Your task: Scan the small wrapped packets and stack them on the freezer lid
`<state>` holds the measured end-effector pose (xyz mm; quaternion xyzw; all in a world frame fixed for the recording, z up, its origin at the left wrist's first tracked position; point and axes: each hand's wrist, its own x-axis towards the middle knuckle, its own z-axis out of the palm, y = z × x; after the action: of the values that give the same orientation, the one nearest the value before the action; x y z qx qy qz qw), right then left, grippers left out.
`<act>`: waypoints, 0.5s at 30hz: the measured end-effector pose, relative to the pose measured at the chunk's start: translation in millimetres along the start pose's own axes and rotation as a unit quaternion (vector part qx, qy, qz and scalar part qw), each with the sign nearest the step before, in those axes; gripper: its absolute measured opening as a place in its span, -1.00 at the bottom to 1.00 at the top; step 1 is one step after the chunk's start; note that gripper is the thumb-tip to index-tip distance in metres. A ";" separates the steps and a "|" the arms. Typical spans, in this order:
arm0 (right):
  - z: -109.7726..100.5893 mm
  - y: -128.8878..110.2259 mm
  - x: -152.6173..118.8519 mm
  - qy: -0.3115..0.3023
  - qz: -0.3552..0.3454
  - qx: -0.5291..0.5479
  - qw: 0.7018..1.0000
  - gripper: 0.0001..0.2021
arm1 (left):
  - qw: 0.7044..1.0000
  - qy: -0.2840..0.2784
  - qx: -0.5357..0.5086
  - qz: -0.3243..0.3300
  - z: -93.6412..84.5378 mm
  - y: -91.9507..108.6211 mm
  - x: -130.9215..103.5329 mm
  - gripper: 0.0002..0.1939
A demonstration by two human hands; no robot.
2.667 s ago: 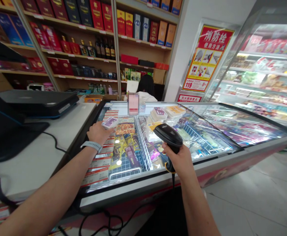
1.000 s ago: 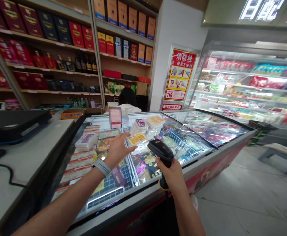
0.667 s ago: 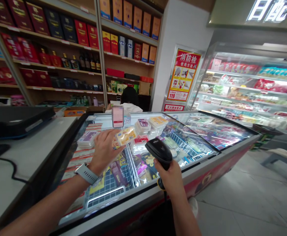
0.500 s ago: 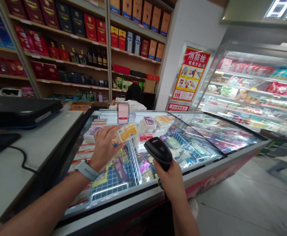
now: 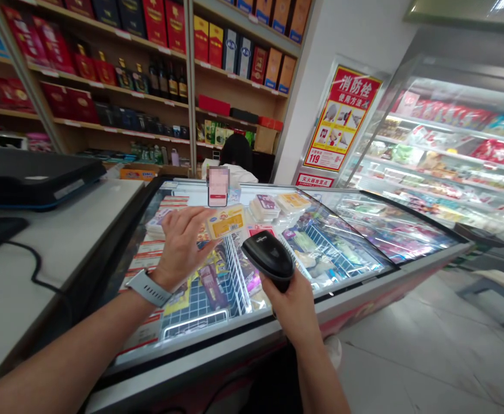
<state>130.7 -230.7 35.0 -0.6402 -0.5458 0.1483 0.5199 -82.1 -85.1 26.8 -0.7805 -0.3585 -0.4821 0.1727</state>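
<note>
My left hand (image 5: 185, 244), with a grey watch band on the wrist, holds a clear pack with a yellow label (image 5: 226, 223) by its left end, above the glass top of a freezer (image 5: 178, 368). A barcode shows on the label. My right hand (image 5: 293, 305) is wrapped round the handle of a black scanner (image 5: 271, 253), whose head points up and left towards the pack. Just behind the scanner lies a pack with a red label (image 5: 260, 230). Packs with purple (image 5: 266, 206) and yellow labels (image 5: 294, 201) lie further back on the glass.
A phone (image 5: 218, 187) stands upright behind the yellow-labelled pack. Beyond the freezer is a person with dark hair (image 5: 237, 150). A white counter (image 5: 100, 230) with a black device (image 5: 31, 178) is at the left. Shelves of boxes and bottles line the back.
The view has tilted down slightly. My right hand has brought the scanner a little left, closer to the pack. My left hand still holds the pack.
</note>
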 end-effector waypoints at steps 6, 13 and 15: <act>0.5 1.1 2.5 -0.004 -0.010 -0.002 1.000 -0.74 | 1.000 0.004 -0.001 0.004 -2.3 1.6 0.4 -0.51; 0.8 -0.5 3.4 -0.020 0.000 -0.001 1.000 -0.76 | 1.000 -0.008 -0.002 -0.012 -2.8 1.2 1.1 -0.51; 0.7 -0.4 3.7 -0.023 0.003 0.000 1.000 -0.76 | 1.000 -0.015 -0.004 -0.021 -3.5 2.0 1.8 -0.52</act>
<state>131.2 -227.2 36.4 -0.6384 -0.5552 0.1646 0.5071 -82.3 -87.9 30.3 -0.7806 -0.3754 -0.4753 0.1543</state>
